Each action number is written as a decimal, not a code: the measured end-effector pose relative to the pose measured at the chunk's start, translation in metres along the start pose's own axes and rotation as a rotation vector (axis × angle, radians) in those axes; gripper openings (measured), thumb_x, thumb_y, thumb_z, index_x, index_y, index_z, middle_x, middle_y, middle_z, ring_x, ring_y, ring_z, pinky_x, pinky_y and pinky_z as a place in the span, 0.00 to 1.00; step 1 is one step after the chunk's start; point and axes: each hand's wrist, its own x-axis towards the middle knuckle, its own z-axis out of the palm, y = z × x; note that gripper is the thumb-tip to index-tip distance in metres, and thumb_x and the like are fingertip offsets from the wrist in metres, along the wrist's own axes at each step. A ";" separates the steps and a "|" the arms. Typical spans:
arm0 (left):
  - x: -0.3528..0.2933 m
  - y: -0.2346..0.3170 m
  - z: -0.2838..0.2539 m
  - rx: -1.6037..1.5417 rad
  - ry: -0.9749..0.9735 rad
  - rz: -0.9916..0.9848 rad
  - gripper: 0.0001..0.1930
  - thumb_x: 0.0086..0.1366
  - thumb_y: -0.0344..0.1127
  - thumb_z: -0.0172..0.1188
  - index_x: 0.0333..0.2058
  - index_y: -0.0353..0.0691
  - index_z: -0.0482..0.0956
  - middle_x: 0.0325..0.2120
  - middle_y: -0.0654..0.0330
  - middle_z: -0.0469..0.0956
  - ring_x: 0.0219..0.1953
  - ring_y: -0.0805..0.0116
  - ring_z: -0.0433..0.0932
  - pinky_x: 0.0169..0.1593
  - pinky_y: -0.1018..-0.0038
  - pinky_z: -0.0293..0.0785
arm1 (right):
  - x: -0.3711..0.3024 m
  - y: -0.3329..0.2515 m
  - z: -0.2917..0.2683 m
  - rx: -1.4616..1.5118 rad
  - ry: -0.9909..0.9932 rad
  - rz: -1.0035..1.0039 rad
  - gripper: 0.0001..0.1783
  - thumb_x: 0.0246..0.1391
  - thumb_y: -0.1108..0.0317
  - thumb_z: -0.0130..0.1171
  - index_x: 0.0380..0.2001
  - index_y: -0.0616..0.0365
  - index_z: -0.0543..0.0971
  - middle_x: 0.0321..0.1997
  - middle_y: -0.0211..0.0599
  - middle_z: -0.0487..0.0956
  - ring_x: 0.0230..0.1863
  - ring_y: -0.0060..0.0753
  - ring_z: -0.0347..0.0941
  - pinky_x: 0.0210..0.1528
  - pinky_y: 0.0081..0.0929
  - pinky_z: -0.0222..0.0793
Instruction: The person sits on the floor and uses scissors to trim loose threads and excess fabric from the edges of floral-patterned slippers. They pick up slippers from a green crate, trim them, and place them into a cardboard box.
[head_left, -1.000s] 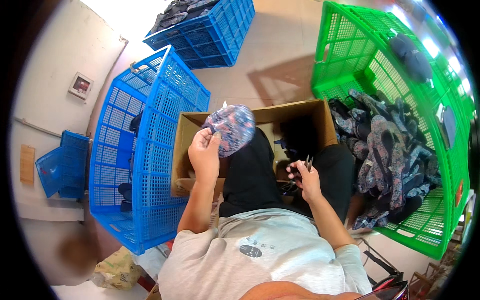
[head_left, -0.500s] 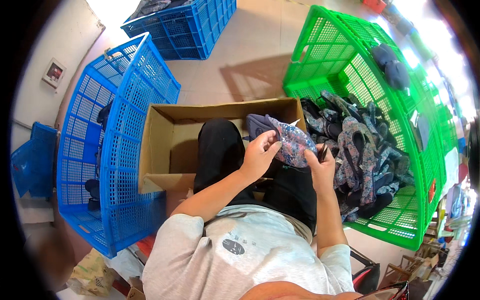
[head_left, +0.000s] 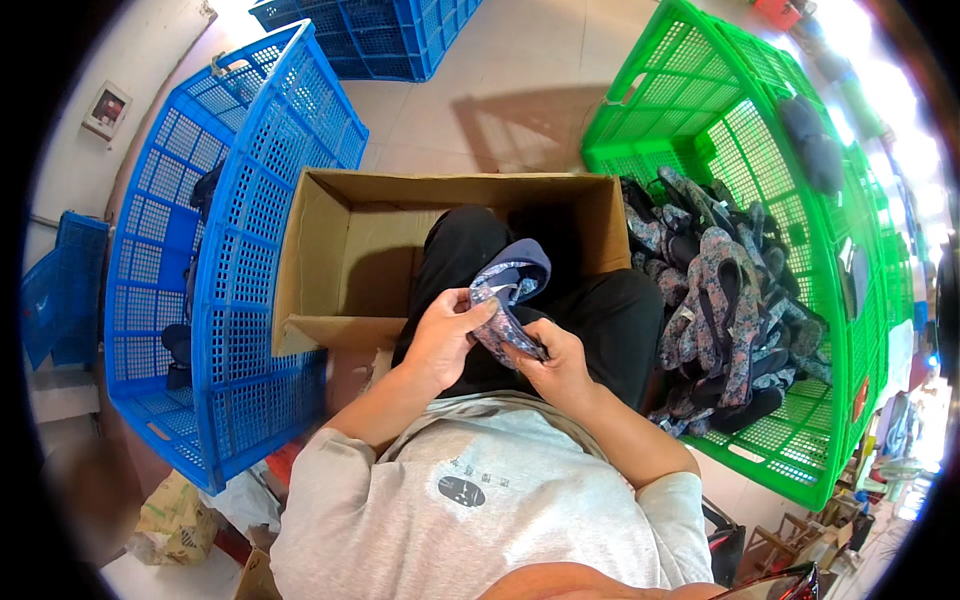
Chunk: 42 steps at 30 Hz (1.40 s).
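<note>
Over my lap I hold a fabric cap (head_left: 512, 268), navy with a small flower print and a pale label inside. Its inner side faces up, making a curved loop. My left hand (head_left: 444, 336) pinches its left edge between thumb and fingers. Closed on the lower right edge is my right hand (head_left: 555, 362). A dark tip shows beside the right fingers; whether it is cap or a small tool I cannot make out. To the right, a heap of similar flower-print caps (head_left: 712, 290) lies in a green plastic crate (head_left: 690, 130) tipped on its side.
An open cardboard box (head_left: 300, 262) stands around my knees. On the left is a tall blue crate (head_left: 262, 300) with a few dark items inside. Another blue crate (head_left: 385, 40) sits farther off on the tiled floor. Dark caps (head_left: 810, 140) rest on the green crate's outer side.
Both hands have drawn the cap closer to my body and turned it, so its inside now shows. The black tool at my right hand no longer shows clearly. My view has shifted slightly.
</note>
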 end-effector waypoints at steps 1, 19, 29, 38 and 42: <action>-0.002 0.004 -0.005 -0.021 0.003 -0.002 0.20 0.62 0.32 0.66 0.48 0.32 0.68 0.40 0.58 0.74 0.42 0.70 0.76 0.47 0.71 0.73 | 0.003 -0.001 0.003 0.019 -0.023 -0.001 0.09 0.48 0.74 0.68 0.29 0.59 0.76 0.23 0.43 0.75 0.24 0.37 0.73 0.28 0.29 0.67; 0.015 0.004 -0.018 -0.044 0.055 0.188 0.12 0.63 0.27 0.62 0.44 0.38 0.71 0.34 0.61 0.76 0.35 0.72 0.77 0.40 0.76 0.75 | 0.010 0.002 0.027 0.018 -0.018 0.178 0.14 0.50 0.67 0.69 0.35 0.60 0.76 0.29 0.43 0.79 0.29 0.36 0.78 0.32 0.28 0.71; 0.004 0.017 -0.008 -0.122 0.107 0.020 0.15 0.63 0.28 0.63 0.47 0.36 0.71 0.37 0.59 0.74 0.37 0.71 0.79 0.40 0.74 0.80 | 0.002 0.076 -0.008 0.248 0.138 0.347 0.17 0.63 0.69 0.58 0.53 0.63 0.77 0.44 0.32 0.83 0.40 0.20 0.78 0.39 0.20 0.74; -0.003 0.014 -0.008 -0.177 0.097 0.014 0.13 0.63 0.28 0.63 0.45 0.38 0.71 0.36 0.59 0.76 0.36 0.70 0.79 0.40 0.74 0.80 | 0.031 0.086 0.011 -0.196 0.102 0.317 0.12 0.61 0.64 0.60 0.43 0.60 0.78 0.32 0.40 0.83 0.29 0.28 0.79 0.32 0.25 0.71; 0.001 0.009 -0.022 -0.231 0.113 0.033 0.12 0.63 0.27 0.62 0.44 0.38 0.71 0.36 0.59 0.76 0.36 0.70 0.79 0.41 0.74 0.80 | 0.027 0.091 0.013 0.411 0.120 0.415 0.06 0.60 0.70 0.61 0.35 0.60 0.76 0.27 0.31 0.79 0.26 0.19 0.74 0.29 0.20 0.68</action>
